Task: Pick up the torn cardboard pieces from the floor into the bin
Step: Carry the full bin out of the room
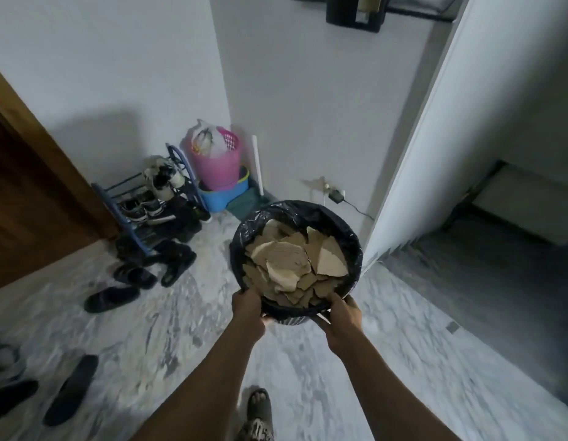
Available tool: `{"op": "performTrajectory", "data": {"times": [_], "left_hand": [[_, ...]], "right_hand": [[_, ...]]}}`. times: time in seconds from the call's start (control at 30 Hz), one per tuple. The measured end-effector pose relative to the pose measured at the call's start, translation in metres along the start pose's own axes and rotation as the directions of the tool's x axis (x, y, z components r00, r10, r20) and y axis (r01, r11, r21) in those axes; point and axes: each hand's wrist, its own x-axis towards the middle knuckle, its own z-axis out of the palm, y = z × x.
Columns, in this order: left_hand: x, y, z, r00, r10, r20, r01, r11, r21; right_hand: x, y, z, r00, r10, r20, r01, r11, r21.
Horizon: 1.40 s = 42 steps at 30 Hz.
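A round bin (311,211) lined with a black plastic bag is held up above the floor in front of me. Several torn brown cardboard pieces (292,262) fill it almost to the rim. My left hand (249,308) grips the near left part of the rim. My right hand (343,316) grips the near right part, fingers curled over the edge. No cardboard shows on the marble floor (168,329) in view.
A shoe rack (155,202) with shoes stands by the left wall, loose sandals (112,299) lie around it. A pink basket (219,163) sits in the corner. A wooden door (28,202) is left, a doorway (486,249) right. My foot (259,409) is below.
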Motion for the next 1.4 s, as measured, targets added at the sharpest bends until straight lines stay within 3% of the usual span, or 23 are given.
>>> {"op": "performTrajectory", "data": {"times": [0.23, 0.47, 0.67, 0.77, 0.87, 0.97, 1.0, 1.07, 1.1, 1.27, 1.4], "left_hand": [[0.118, 0.051, 0.084, 0.994, -0.085, 0.062, 0.080, 0.994, 0.073], [0.260, 0.073, 0.157, 0.976, -0.211, 0.046, 0.174, 0.895, 0.410], [0.432, 0.026, 0.194, 0.954, -0.278, -0.114, 0.289, 0.750, 0.594], [0.504, -0.009, 0.205, 0.961, -0.268, -0.066, 0.233, 0.658, 0.716], [0.573, -0.045, 0.219, 0.961, -0.273, -0.037, 0.203, 0.612, 0.764], [0.631, -0.072, 0.232, 0.946, -0.325, -0.022, 0.223, 0.599, 0.769], [0.646, -0.080, 0.237, 0.944, -0.329, -0.014, 0.216, 0.586, 0.781], [0.687, -0.099, 0.247, 0.941, -0.338, -0.007, 0.196, 0.530, 0.825], [0.690, -0.098, 0.249, 0.947, -0.321, -0.011, 0.189, 0.531, 0.826], [0.725, -0.110, 0.254, 0.951, -0.288, -0.109, 0.225, 0.409, 0.884], [0.721, -0.111, 0.247, 0.970, -0.226, -0.084, 0.184, 0.471, 0.863]], "right_hand": [[0.104, -0.041, 0.066, 0.990, 0.057, -0.125, -0.052, 0.998, 0.045], [0.252, -0.046, 0.099, 0.939, 0.178, -0.295, -0.162, 0.984, 0.079], [0.415, 0.012, 0.091, 0.847, 0.291, -0.444, -0.253, 0.957, 0.144], [0.485, 0.047, 0.080, 0.805, 0.358, -0.474, -0.283, 0.933, 0.224], [0.552, 0.084, 0.066, 0.778, 0.364, -0.512, -0.307, 0.931, 0.196], [0.608, 0.108, 0.054, 0.780, 0.438, -0.447, -0.252, 0.873, 0.417], [0.624, 0.115, 0.049, 0.797, 0.421, -0.434, -0.235, 0.877, 0.419], [0.657, 0.135, 0.048, 0.806, 0.309, -0.505, -0.279, 0.951, 0.137], [0.657, 0.134, 0.050, 0.815, 0.299, -0.497, -0.282, 0.953, 0.111], [0.686, 0.154, 0.047, 0.670, 0.407, -0.621, -0.382, 0.906, 0.181], [0.692, 0.156, 0.057, 0.541, 0.339, -0.770, -0.406, 0.907, 0.115]]}}
